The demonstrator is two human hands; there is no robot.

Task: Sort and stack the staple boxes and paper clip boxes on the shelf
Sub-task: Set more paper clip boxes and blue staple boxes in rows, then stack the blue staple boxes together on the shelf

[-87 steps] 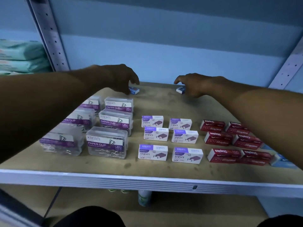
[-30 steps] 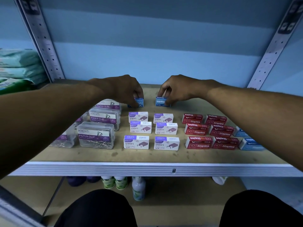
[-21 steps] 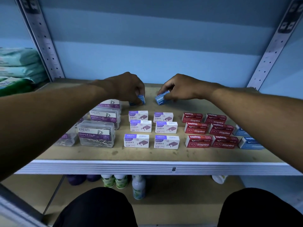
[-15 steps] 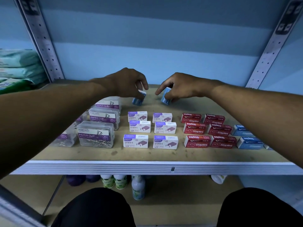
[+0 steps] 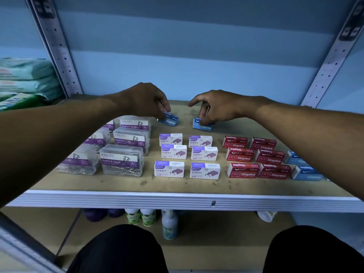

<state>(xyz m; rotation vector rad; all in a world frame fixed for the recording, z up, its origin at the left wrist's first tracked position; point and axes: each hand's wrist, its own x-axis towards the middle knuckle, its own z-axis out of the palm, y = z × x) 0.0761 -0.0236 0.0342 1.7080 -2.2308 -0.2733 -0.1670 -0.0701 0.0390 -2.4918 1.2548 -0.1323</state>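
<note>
My left hand (image 5: pixel 145 100) pinches a small blue staple box (image 5: pixel 169 120), tilted, just behind the white rows. My right hand (image 5: pixel 218 107) holds a second blue staple box (image 5: pixel 203 125) with thumb and fingers, the box low on the wooden shelf (image 5: pixel 177 186). Clear paper clip boxes (image 5: pixel 122 162) sit in two columns at the left. White and purple staple boxes (image 5: pixel 187 156) form two columns in the middle. Red staple boxes (image 5: pixel 254 156) lie to their right, and more blue staple boxes (image 5: pixel 303 168) sit at the far right, partly hidden by my right forearm.
Perforated metal uprights (image 5: pixel 57 46) stand at both back corners against the blue wall. Soft green packs (image 5: pixel 21 79) fill the neighbouring bay at left. Bottles (image 5: pixel 169 223) stand on the lower shelf under the white front edge (image 5: pixel 177 200).
Both hands drew the two blue boxes from the back of the shelf forward, lifted and turned them, and now hold them low with the labels facing me.
</note>
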